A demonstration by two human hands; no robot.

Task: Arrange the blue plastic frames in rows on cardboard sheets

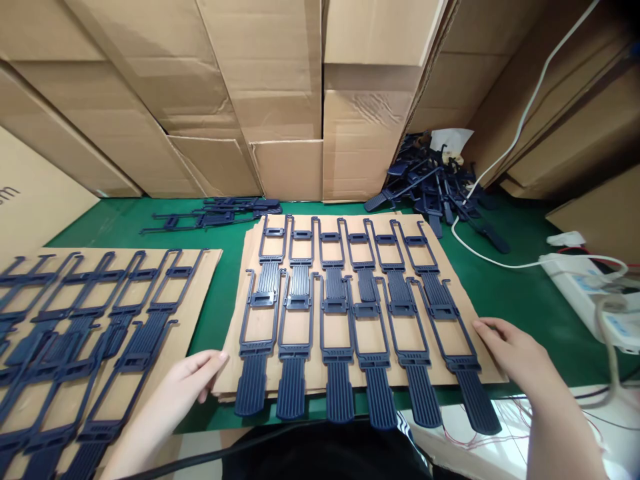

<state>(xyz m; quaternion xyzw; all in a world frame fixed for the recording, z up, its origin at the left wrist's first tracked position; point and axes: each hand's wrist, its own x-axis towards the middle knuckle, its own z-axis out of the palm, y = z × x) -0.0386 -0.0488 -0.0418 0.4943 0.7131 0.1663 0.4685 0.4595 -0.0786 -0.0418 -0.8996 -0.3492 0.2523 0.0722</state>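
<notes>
In front of me lies a brown cardboard sheet (310,330), with at least one more layer showing under its edges. Two rows of dark blue plastic frames (336,347) rest on it, each with a ribbed flat tab; the near tabs overhang its front edge. At the sheet's left edge, my left hand (195,375) is closed, thumb on top and fingers curled below. My right hand (510,347) pinches the right edge, its lower fingers partly hidden.
A second cardboard sheet (207,280) with similar frames lies left. Loose blue parts (220,215) sit behind, and a tangled pile (425,180) at back right. Cardboard boxes (280,87) wall the green table (125,223). A white cable (525,113) and power strip (580,293) are right.
</notes>
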